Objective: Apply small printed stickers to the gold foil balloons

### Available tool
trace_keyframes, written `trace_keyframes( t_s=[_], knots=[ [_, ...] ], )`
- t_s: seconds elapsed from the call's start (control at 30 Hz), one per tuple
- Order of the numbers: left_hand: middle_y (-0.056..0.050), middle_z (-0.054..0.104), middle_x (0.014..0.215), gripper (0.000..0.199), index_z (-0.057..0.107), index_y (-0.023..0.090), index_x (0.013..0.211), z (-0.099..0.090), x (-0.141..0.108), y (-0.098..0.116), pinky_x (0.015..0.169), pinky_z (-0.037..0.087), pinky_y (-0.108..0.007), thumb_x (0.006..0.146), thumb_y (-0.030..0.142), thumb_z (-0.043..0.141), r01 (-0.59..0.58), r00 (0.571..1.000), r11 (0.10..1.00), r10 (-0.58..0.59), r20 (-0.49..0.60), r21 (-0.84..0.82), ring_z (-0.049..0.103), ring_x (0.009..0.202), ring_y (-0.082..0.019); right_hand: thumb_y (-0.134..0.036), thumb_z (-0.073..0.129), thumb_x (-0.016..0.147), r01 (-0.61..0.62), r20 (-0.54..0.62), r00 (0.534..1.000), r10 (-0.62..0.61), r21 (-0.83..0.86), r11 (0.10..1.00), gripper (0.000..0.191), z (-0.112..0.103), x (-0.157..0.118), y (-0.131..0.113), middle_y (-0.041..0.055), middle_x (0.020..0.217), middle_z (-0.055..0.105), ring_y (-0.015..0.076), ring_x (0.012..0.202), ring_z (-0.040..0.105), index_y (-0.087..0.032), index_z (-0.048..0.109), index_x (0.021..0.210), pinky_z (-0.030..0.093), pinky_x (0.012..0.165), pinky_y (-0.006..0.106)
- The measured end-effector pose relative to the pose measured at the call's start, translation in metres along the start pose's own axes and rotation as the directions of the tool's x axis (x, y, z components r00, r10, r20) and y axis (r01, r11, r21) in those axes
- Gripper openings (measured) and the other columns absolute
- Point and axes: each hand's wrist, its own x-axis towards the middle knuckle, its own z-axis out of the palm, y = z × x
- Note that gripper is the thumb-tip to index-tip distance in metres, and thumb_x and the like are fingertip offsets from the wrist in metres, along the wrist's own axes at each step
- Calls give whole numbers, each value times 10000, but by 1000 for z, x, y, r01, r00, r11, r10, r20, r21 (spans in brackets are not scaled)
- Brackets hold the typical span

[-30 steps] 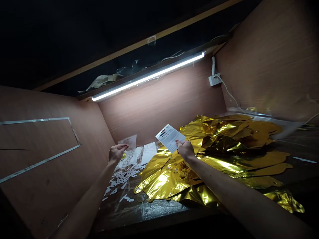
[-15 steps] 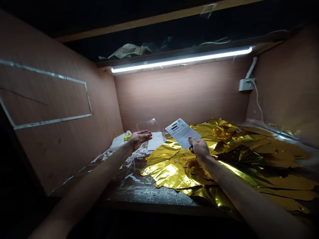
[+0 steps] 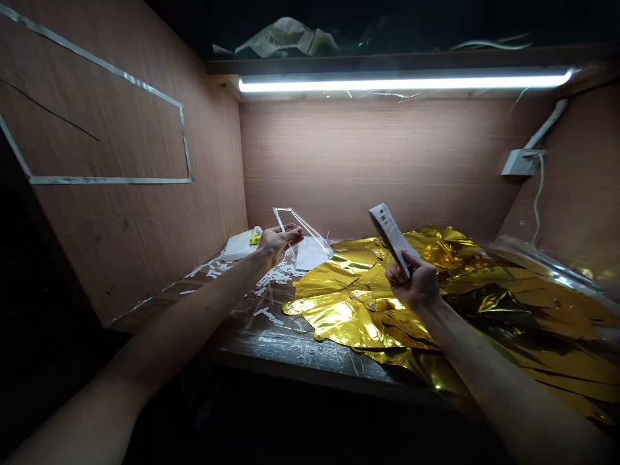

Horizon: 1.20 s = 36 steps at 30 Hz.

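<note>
My left hand [image 3: 279, 244] is over the left part of the bench, fingers pinched on a clear plastic cover [image 3: 312, 234] with bright edges. Past it, a white sheet [image 3: 310, 254] lies flat among white paper scraps [image 3: 265, 315]. In my right hand [image 3: 414, 279] is a printed white card [image 3: 389, 234], seen steeply from the side and somewhat curved, gripped at its lower end. Below and around that hand spreads a heap of shiny gold foil balloons [image 3: 339, 316], lying flat.
A white packet with a yellow patch [image 3: 241, 245] rests at the back left corner. Wooden walls [image 3: 387, 155] enclose the bench under a tube light [image 3: 407, 82]. A socket box [image 3: 522, 162] with a hanging cable is at right; clear plastic film [image 3: 557, 265] lies below it.
My right hand has turned the card from face-on to nearly edge-on. The clear plastic cover at my left hand has tilted. The whole view has shifted and levelled.
</note>
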Motion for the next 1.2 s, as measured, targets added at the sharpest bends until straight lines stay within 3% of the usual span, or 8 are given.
trace_keyframes(
  t_s=[0.07,0.23,0.47,0.63,0.83,1.03,1.2],
  knots=[
    [-113,654,1218,336,622,132,1256,1,-1,0,846,602,-404,983,325,655,-6,1000,1000,6,-10,-17,677,1010,-222,-357,697,789,-17,22,1000,16,4,1000,334,0,0,-2,-68,498,358,74,408,289,-228,415,665,364,401,215],
    [-105,663,1185,319,628,130,1239,4,-3,0,815,607,-382,985,320,655,-9,1000,999,9,-2,-32,682,972,-208,-284,834,685,-165,140,974,178,-100,981,247,9,-4,8,43,671,635,143,588,594,-155,645,778,522,524,242],
    [-103,666,1169,308,631,126,1227,3,-3,0,804,608,-373,984,313,656,15,999,1000,-16,48,16,683,957,-202,-391,888,649,-250,257,913,318,-264,932,358,8,-6,18,33,607,603,109,482,507,-114,674,723,413,437,236],
    [-102,665,1182,298,634,128,1224,2,-7,-2,820,607,-382,982,300,658,105,981,987,-123,148,124,682,977,-208,-454,881,648,-205,274,919,284,-282,937,401,10,-5,24,36,656,616,115,547,531,-124,675,744,420,494,236],
    [-86,679,1139,246,652,132,1177,11,-25,-16,793,607,-361,984,285,654,248,906,923,-328,266,294,685,934,-190,-502,859,651,-160,253,936,246,-314,936,437,13,-7,27,4,590,543,87,490,447,-131,629,687,329,450,230],
    [-87,685,1147,238,658,128,1169,12,-24,-18,815,607,-371,982,277,658,201,920,929,-288,266,310,689,954,-195,-533,822,670,-89,154,977,146,-330,940,443,10,-3,25,11,600,562,109,506,486,-144,616,713,364,466,247],
    [-91,688,1162,219,665,129,1149,9,-21,-12,835,606,-379,985,274,653,198,938,929,-272,215,313,691,977,-199,-561,797,691,-7,53,998,28,-363,932,455,11,0,26,-8,544,528,95,459,425,-162,582,659,274,425,244]
  ],
)
